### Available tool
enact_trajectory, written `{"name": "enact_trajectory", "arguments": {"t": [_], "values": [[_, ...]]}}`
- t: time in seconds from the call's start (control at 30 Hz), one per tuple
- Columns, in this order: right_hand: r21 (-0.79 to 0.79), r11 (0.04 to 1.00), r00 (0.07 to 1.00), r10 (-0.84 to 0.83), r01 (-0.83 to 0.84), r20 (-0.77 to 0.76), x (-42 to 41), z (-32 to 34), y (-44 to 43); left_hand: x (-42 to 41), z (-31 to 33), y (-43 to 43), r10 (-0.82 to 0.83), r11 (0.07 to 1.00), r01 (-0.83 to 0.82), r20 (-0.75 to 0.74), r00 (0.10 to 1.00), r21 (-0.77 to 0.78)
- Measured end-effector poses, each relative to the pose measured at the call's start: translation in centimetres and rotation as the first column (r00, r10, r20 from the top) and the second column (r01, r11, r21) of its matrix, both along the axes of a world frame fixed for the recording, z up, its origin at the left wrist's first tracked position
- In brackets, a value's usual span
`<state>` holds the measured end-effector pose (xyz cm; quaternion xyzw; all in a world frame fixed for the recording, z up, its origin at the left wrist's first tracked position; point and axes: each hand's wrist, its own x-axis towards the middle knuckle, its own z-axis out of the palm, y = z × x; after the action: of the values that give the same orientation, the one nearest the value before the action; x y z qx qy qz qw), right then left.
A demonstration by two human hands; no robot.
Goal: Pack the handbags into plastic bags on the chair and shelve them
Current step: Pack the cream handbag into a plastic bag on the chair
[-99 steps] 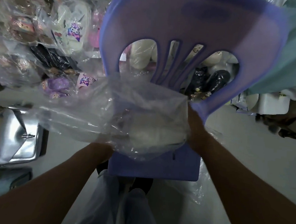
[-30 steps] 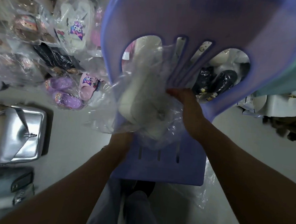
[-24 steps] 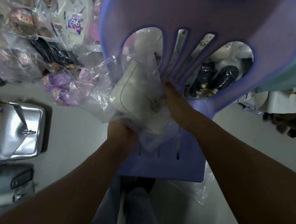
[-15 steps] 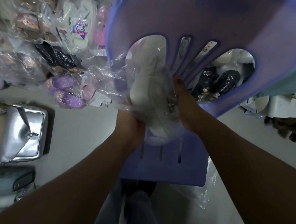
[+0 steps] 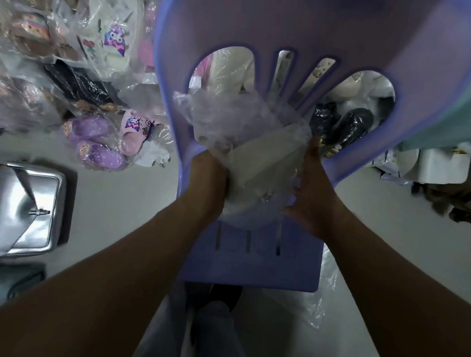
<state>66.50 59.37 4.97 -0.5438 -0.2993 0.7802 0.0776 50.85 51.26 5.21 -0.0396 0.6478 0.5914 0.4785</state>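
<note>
A white handbag wrapped in a clear plastic bag lies tilted on the seat of the purple plastic chair, close to its backrest. The bag's loose end is bunched up toward the backrest. My left hand grips the wrapped handbag's left side, its fingers hidden under the plastic. My right hand presses flat against the right side with the fingers stretched out and the thumb spread.
A silver handbag and a grey-blue bag lie on the floor at left. Bagged slippers are piled at far left and behind the chair. A loose clear plastic bag hangs by the seat's right front corner. My legs are under the seat.
The wrapped handbag has turned from standing upright to lying tilted on the seat. My hands have slid to its two sides, and the loose plastic has gathered toward the backrest.
</note>
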Motion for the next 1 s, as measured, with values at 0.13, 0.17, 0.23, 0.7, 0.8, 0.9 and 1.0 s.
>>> {"name": "enact_trajectory", "arguments": {"t": [0.13,0.17,0.23,0.7,0.8,0.9,1.0], "values": [[-0.130,0.990,0.998,-0.056,0.061,0.041,1.2,0.2,-1.0,-0.1,-0.7,-0.2,-0.117,0.986,0.115,-0.008,0.993,-0.120],[-0.159,0.986,0.999,-0.048,0.051,0.020,1.4,-0.1,-1.3,-0.2,-0.7,-0.6,-0.071,0.991,0.075,0.041,0.997,-0.114],[-0.187,0.981,0.998,-0.051,0.044,-0.031,1.8,-0.5,-1.6,-0.4,-1.3,-1.8,-0.003,0.986,0.011,0.050,0.999,-0.163],[0.459,0.702,0.790,0.244,-0.544,0.562,2.7,-3.7,-2.2,-0.3,-3.1,-6.2,-0.064,0.978,0.100,0.189,0.980,-0.184],[0.448,0.667,0.792,0.393,-0.595,0.467,2.9,-2.9,-1.9,0.7,-2.6,-5.6,-0.137,0.980,0.157,0.158,0.978,-0.122],[0.442,0.688,0.817,0.473,-0.576,0.329,3.1,-2.2,-1.2,1.3,-2.0,-5.5,-0.121,0.958,0.142,0.096,0.988,-0.250],[0.410,0.687,0.799,0.530,-0.600,0.283,3.5,-1.5,-0.2,0.9,-3.4,-6.7,-0.286,0.854,0.207,-0.100,0.953,-0.478]]}}
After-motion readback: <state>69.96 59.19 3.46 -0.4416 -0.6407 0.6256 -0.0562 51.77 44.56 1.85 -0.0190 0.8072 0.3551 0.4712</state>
